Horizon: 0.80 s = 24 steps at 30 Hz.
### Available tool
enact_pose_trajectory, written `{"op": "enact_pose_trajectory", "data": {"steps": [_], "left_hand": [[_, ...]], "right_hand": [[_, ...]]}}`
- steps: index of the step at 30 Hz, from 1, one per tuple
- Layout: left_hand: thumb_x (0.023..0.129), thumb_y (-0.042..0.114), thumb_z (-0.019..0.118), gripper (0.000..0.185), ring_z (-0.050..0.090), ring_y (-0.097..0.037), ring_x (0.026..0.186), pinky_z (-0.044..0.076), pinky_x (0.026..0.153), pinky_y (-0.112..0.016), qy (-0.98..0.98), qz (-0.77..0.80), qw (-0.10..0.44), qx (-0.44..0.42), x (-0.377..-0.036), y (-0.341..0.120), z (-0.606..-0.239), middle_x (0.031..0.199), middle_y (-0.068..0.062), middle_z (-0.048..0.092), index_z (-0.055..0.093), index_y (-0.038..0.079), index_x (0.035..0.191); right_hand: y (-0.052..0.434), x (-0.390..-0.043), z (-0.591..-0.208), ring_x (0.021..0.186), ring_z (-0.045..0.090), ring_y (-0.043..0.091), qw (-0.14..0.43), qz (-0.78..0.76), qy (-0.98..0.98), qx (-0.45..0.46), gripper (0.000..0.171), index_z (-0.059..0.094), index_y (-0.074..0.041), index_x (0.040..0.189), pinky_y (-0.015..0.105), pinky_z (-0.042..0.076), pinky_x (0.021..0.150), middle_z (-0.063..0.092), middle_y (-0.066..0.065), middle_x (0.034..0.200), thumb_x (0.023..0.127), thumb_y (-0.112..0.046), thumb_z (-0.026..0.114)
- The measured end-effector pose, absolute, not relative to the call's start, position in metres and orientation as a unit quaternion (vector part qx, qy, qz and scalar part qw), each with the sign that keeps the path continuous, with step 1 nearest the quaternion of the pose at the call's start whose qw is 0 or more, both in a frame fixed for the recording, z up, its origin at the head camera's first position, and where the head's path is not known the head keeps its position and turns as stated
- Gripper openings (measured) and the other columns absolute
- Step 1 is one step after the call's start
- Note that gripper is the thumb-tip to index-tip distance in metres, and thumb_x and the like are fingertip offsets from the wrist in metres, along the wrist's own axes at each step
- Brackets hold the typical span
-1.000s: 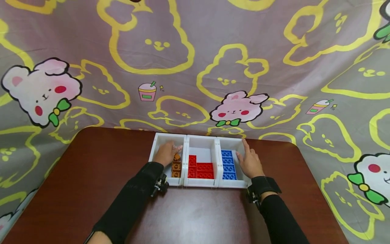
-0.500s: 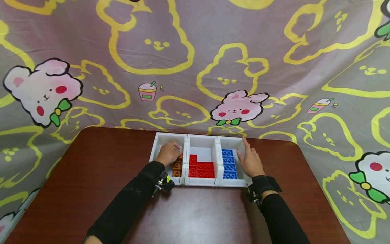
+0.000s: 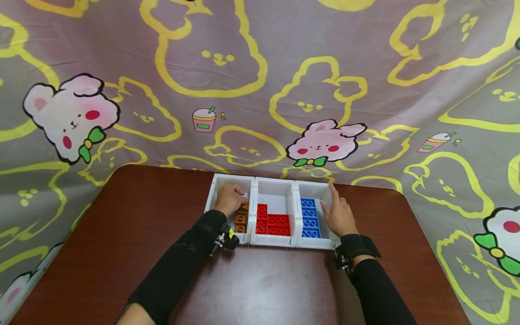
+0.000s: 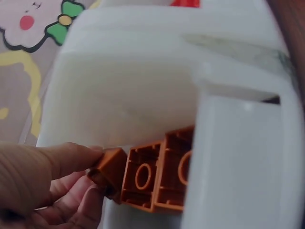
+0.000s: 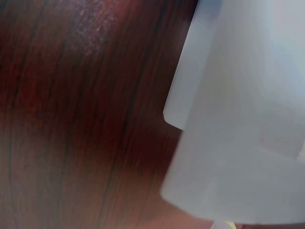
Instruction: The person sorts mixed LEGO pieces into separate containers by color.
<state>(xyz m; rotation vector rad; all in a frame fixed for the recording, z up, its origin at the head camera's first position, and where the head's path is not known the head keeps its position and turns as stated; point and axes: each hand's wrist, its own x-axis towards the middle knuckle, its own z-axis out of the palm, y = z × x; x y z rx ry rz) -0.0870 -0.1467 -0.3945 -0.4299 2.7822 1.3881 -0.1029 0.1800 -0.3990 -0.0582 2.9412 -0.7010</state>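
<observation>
Reaching into the leftmost of three white plastic bins, the person's left hand point(image 3: 229, 198) curls its fingers point(image 4: 71, 191) around a small orange plastic building brick point(image 4: 110, 171), pinching it at the end of a row of orange studded bricks point(image 3: 241, 218) that lies along the right wall of that left bin point(image 3: 217, 183). In the left wrist view the pinched brick sits lower centre of the frame, touching the next orange brick in the row, with the bin's white wall rising behind it.

Just right of that, at the centre of the head view, the middle white bin point(image 3: 274, 185) holds flat red studded bricks point(image 3: 273, 221) packed into its near half. The right white bin point(image 3: 321, 243) holds a column of blue studded bricks point(image 3: 309, 216) along its left side.

The right hand point(image 3: 339, 215) rests at the right bin with fingers straight, forefinger laid along the far right rim and thumb towards the blue bricks; it grips nothing. The right wrist view shows only blurred white bin wall against dark wood.

All three bins stand side by side, touching, on the dark reddish-brown wooden tabletop point(image 3: 142, 216). Both forearms wear black sleeves point(image 3: 178, 266). Behind the tabletop, filling the upper frame, hangs a grey cloth printed with yellow rabbit outlines and pink bunnies point(image 3: 260, 67).
</observation>
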Motion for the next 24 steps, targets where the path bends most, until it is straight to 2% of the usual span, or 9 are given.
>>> {"op": "enact_pose_trajectory", "data": {"steps": [5, 13, 19, 22, 24], "left_hand": [[0.080, 0.003, 0.085, 0.016, 0.069, -0.036, 0.084, 0.054, 0.074, -0.037, 0.889, 0.445, -0.025, -0.108, -0.086, -0.147, -0.396, 0.087, -0.019, 0.075, 0.073, -0.005, 0.088], [0.089, 0.002, 0.080, 0.010, 0.073, -0.034, 0.085, 0.055, 0.074, -0.037, 0.889, 0.450, -0.028, -0.078, -0.080, -0.151, -0.394, 0.089, -0.021, 0.077, 0.076, -0.007, 0.093], [0.088, -0.003, 0.078, 0.008, 0.073, -0.033, 0.087, 0.057, 0.076, -0.035, 0.893, 0.447, -0.014, -0.055, -0.081, -0.149, -0.396, 0.090, -0.020, 0.077, 0.077, -0.007, 0.095], [0.086, -0.003, 0.079, 0.010, 0.072, -0.033, 0.087, 0.055, 0.076, -0.036, 0.895, 0.441, -0.028, -0.056, -0.079, -0.150, -0.394, 0.089, -0.020, 0.075, 0.075, -0.007, 0.094], [0.084, -0.002, 0.081, 0.012, 0.068, -0.030, 0.081, 0.053, 0.073, -0.036, 0.908, 0.413, -0.045, -0.061, -0.076, -0.152, -0.389, 0.082, -0.017, 0.072, 0.073, -0.007, 0.090]], "right_hand": [[0.179, -0.103, -0.400, 0.134, 0.048, 0.057, 0.059, -0.231, 0.971, -0.016, 0.067, 0.012, -0.017, 0.167, 0.074, 0.040, 0.108, 0.046, 0.038, 0.144, 0.111, -0.027, 0.049], [0.180, -0.103, -0.401, 0.130, 0.050, 0.056, 0.054, -0.231, 0.971, -0.025, 0.067, 0.012, -0.016, 0.167, 0.073, 0.042, 0.106, 0.048, 0.038, 0.140, 0.112, -0.027, 0.048], [0.181, -0.102, -0.402, 0.129, 0.051, 0.056, 0.057, -0.237, 0.969, -0.023, 0.067, 0.013, -0.016, 0.167, 0.073, 0.043, 0.106, 0.048, 0.038, 0.139, 0.112, -0.027, 0.048], [0.180, -0.102, -0.404, 0.128, 0.052, 0.055, 0.056, -0.239, 0.969, -0.024, 0.067, 0.013, -0.017, 0.167, 0.073, 0.043, 0.106, 0.049, 0.037, 0.139, 0.111, -0.027, 0.049], [0.180, -0.103, -0.404, 0.127, 0.052, 0.055, 0.050, -0.239, 0.969, -0.027, 0.067, 0.014, -0.017, 0.167, 0.073, 0.044, 0.106, 0.050, 0.037, 0.138, 0.111, -0.027, 0.050]]}}
